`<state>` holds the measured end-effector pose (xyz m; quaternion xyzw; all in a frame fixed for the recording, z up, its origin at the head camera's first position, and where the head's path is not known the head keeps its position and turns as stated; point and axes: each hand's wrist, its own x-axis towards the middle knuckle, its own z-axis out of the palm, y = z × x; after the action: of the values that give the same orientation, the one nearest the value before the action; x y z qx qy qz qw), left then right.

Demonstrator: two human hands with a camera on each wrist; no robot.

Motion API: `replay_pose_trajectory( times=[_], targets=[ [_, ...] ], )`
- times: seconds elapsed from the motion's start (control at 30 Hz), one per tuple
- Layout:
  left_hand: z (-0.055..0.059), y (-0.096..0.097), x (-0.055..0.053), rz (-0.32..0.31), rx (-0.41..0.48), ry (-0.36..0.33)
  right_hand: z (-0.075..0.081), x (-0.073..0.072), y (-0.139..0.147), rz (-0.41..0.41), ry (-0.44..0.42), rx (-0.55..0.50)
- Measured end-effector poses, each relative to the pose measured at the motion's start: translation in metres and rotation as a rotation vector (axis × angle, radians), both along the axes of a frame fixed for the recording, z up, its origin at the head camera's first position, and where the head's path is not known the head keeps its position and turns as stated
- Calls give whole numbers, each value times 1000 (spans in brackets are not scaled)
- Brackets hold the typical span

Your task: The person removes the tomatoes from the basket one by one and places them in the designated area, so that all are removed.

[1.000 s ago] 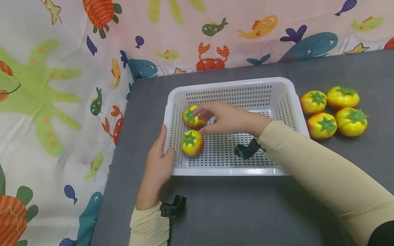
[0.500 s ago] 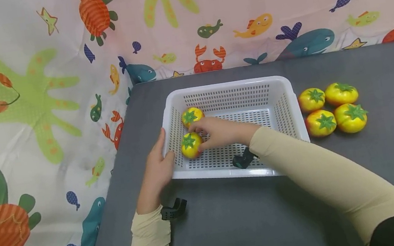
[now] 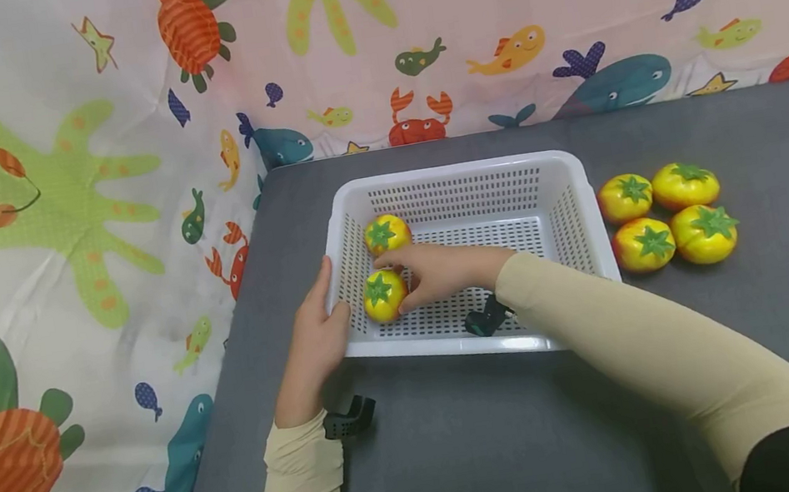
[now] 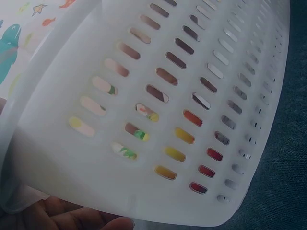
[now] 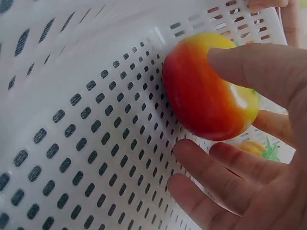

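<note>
My right hand [image 3: 439, 269] reaches into a white perforated basket [image 3: 487, 344]. Its thumb and fingers bracket a yellow and red toy tomato [image 3: 384, 297] with a green star-shaped top. In the right wrist view the thumb lies over the side of this tomato [image 5: 206, 91], with the other fingers spread below it. A second toy tomato [image 3: 387, 233] sits just behind, near the basket's left wall. My left hand [image 3: 316, 337] holds the basket's left side, thumb at the rim. In the left wrist view, fingers [image 4: 72, 215] show under the basket's edge.
On the grey table [image 3: 466, 429], several more toy tomatoes stand in a cluster right of the basket, including a front-right one [image 3: 704, 236]. A sea-animal curtain [image 3: 345, 1] hangs behind the table and along its left side. Black straps with small devices circle both wrists.
My right hand has come down from above the two tomatoes to the nearer one. That tomato has shifted slightly toward me, widening the gap between them. My left hand stays at the basket.
</note>
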<state>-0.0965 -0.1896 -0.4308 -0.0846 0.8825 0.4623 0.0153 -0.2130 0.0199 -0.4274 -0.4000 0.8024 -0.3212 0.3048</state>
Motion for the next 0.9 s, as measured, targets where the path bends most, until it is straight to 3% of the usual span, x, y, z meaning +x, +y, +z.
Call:
replay_pose_trajectory(
  times=[0.3, 0.9],
  targets=[
    [-2, -2, -1, -9, 8, 4, -7, -1, -3, 24, -35, 18],
    [-3, -2, -2, 13, 39, 20, -3, -7, 0, -35, -23, 22]
  ],
)
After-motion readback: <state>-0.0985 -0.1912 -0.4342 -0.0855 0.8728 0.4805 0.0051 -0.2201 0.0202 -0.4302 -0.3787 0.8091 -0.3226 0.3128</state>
